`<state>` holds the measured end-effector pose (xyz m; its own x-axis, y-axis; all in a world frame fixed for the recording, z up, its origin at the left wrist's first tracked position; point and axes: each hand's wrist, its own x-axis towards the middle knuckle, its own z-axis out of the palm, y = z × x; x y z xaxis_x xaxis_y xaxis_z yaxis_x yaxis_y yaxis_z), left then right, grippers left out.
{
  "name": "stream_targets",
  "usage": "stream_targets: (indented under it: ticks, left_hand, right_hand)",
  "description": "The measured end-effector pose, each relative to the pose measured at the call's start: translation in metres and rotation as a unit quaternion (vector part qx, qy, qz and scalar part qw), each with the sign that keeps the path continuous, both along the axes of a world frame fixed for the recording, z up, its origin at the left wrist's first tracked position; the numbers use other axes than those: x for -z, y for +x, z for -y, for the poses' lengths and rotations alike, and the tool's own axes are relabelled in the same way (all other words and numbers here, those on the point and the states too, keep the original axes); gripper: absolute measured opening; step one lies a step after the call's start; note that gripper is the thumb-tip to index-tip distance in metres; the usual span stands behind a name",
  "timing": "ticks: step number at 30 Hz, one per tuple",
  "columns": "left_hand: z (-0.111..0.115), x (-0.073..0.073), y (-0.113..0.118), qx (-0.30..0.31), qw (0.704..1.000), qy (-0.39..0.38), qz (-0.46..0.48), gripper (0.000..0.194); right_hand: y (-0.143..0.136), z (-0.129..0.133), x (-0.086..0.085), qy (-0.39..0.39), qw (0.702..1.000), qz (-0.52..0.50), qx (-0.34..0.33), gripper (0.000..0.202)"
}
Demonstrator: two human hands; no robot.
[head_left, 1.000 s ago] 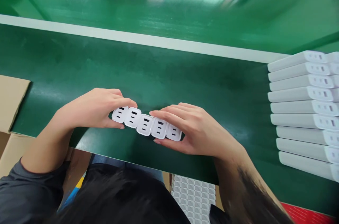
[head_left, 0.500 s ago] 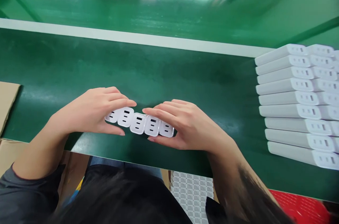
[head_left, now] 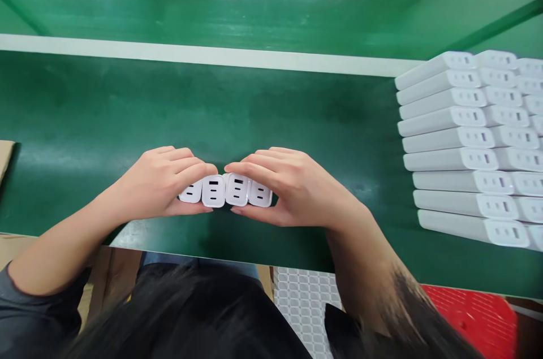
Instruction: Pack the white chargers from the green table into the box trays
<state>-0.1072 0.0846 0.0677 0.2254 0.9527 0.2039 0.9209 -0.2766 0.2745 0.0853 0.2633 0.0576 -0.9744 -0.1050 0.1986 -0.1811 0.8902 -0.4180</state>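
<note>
A short row of several white charger blocks (head_left: 213, 191) stands side by side over the green table, their slotted ends facing me. My left hand (head_left: 163, 182) grips the left end of the row, fingers over the top and thumb beneath. Around the right end, my right hand (head_left: 283, 186) closes in the same way, its thumb under the blocks. The fingertips of both hands nearly meet at the middle. Parts of the outer blocks are hidden by the fingers.
Stacked white blocks (head_left: 475, 158) rise at the right of the green table (head_left: 254, 110). Cardboard (head_left: 5, 156) lies at the left edge. Below the near edge are a white gridded tray (head_left: 303, 302) and a red plastic piece (head_left: 475, 319).
The hands have come slightly closer together and the row is now straighter. Fewer blocks show between the hands. The view has shifted a little.
</note>
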Motion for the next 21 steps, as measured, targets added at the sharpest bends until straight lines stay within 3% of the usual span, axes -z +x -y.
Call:
stream_targets:
  ticks: [8,15,21]
  left_hand:
    - [-0.001,0.004,0.009,-0.082,0.996,0.037,-0.003,0.041]
    - [-0.001,0.004,0.008,-0.087,0.996,0.027,-0.008,0.040]
    - [0.000,0.000,0.005,-0.083,0.996,0.011,0.000,0.051]
  right_hand:
    - [-0.002,-0.005,0.002,-0.014,1.000,-0.002,0.018,0.037]
    - [-0.001,-0.005,-0.001,-0.004,1.000,0.006,0.022,0.040]
    - [-0.005,0.014,0.000,0.035,0.997,-0.061,0.024,0.043]
